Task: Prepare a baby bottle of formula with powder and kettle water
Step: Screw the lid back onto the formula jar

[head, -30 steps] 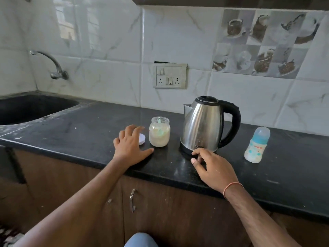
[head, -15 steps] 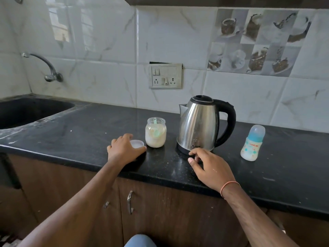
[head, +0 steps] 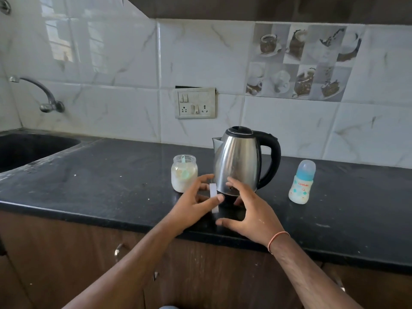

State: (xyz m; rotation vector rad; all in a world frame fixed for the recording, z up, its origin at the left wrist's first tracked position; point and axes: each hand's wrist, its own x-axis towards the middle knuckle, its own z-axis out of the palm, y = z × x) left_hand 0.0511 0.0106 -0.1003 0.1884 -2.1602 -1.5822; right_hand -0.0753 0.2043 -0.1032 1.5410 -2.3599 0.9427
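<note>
**Two hands meeting before the kettle, a white lid between them**

Two hands occupy the centre of the frame, low over the dark counter. The left hand pinches a white lid on edge, thumb on its near side and fingers on its far side. The right hand is spread with fingers relaxed and apart, gripping nothing; its fingertips lie in front of the base of the steel kettle, and whether they touch it cannot be told. The lid stands between the two hands, just in front of the kettle's lower left side.

An uncapped powder jar, with a pale green scoop inside, stands on the counter just left of the kettle and just beyond the left hand's fingers. The baby bottle, capped in translucent blue, stands upright right of the kettle, well apart from both hands, right of centre in the frame. The kettle's black handle faces right, toward the bottle.

At the left edge of the frame sits a dark sink with a wall tap above it. A switch-and-socket plate is fixed to the tiled wall above the kettle.
</note>
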